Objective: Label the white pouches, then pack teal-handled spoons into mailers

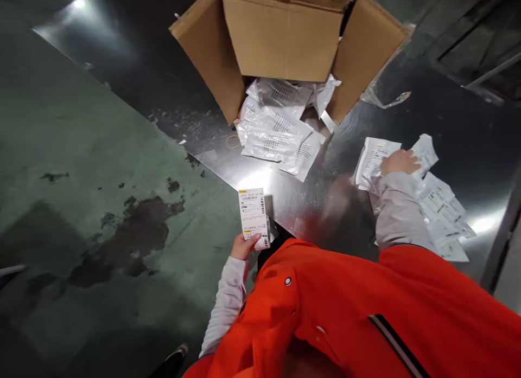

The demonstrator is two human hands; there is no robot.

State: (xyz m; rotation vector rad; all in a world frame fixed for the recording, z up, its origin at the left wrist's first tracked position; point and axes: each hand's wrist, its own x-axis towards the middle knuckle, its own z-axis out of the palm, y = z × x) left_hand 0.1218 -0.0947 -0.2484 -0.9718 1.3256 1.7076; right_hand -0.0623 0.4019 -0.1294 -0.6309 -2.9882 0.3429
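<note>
A: Layout, biggest first?
B: Shiny grey metal table (pixel 163 90). Open brown cardboard box (pixel 285 39), printed white plastic packets (pixel 271 142) heaped at its mouth. Labelled white flat packets (pixel 439 196) spread toward table's right edge.
A: Progress?
B: Partway, I judge: one group set apart, plenty at the box.
A: Hands?
B: Left hand (pixel 244 247) pinches yellow-striped white printed slip (pixel 251 211) at near edge. Right hand (pixel 400 162) on labelled group; grip unclear.
</note>
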